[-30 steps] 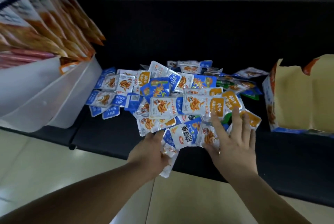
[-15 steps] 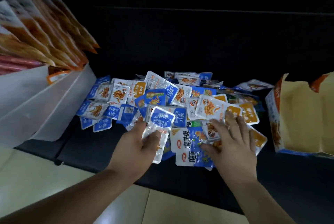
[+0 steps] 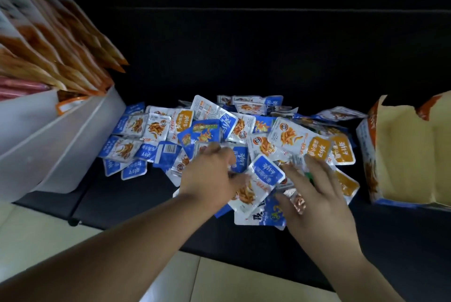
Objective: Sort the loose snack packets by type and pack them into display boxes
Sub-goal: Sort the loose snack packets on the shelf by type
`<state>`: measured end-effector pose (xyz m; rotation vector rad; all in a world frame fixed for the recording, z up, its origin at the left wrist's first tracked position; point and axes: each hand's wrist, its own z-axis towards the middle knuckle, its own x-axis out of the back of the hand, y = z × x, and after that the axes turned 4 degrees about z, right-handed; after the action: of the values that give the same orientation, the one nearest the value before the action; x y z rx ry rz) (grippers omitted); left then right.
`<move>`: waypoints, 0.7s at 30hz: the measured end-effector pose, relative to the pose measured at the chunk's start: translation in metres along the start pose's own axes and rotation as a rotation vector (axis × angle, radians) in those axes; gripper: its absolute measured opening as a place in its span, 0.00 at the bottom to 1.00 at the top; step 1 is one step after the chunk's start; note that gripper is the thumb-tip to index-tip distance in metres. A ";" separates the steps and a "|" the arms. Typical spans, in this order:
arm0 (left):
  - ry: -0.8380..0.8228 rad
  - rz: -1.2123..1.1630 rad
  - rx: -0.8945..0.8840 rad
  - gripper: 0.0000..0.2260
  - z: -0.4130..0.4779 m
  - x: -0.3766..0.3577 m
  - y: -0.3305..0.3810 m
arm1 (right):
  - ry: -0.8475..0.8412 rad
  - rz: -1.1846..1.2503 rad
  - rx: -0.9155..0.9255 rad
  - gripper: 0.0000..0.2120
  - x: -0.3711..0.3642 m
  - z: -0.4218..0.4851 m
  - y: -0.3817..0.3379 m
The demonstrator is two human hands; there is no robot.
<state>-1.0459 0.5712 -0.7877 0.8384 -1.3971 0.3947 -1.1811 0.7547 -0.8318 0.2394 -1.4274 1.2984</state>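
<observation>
Loose snack packets [image 3: 292, 138] lie heaped on a dark surface [image 3: 127, 199], between a white bin [image 3: 61, 145] and an open display box [image 3: 402, 155]. Left hand [image 3: 210, 177] grips a blue-and-white packet [image 3: 264, 172] at the heap's near edge. Right hand [image 3: 317, 194] rests on the heap just beside it, fingers spread and straight, holding nothing.

Bare left forearm reaches in from eight o'clock, its left hand [image 3: 210, 176] curled, seemingly pinching a blue-and-white foil snack packet [image 3: 258, 183]. From five o'clock, the right hand [image 3: 317, 194] lies palm-down, fingers spread.
</observation>
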 end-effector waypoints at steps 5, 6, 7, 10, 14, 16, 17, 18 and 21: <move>-0.081 0.094 -0.085 0.30 0.014 0.001 -0.019 | -0.241 -0.129 0.045 0.31 -0.019 -0.013 -0.012; -0.133 0.138 -0.079 0.33 0.013 0.000 -0.022 | -0.253 -0.136 0.050 0.31 -0.020 -0.015 -0.007; -0.143 0.191 -0.081 0.33 0.013 -0.001 -0.024 | -0.252 -0.125 0.047 0.31 -0.020 -0.016 -0.001; -0.041 0.288 -0.068 0.32 0.011 0.004 -0.026 | -0.190 -0.070 -0.012 0.31 -0.014 -0.015 0.008; 0.091 0.107 -0.006 0.29 0.013 0.011 -0.035 | -0.075 -0.070 -0.089 0.26 -0.009 -0.005 0.013; 0.175 0.151 -0.133 0.29 0.004 0.011 -0.031 | -0.020 -0.079 -0.082 0.22 -0.005 -0.003 0.012; 0.190 0.127 -0.204 0.26 -0.003 0.008 -0.024 | 0.009 -0.079 -0.068 0.20 -0.003 -0.005 0.012; 0.144 0.086 -0.247 0.23 -0.011 0.004 -0.015 | 0.037 -0.076 -0.061 0.19 0.000 -0.008 0.010; -0.077 -0.014 -0.190 0.28 -0.028 -0.018 0.008 | 0.087 -0.050 -0.114 0.17 0.008 -0.016 0.001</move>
<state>-1.0352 0.6008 -0.8011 0.7131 -1.4738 0.2162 -1.1754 0.7713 -0.8297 0.1397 -1.4075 1.1686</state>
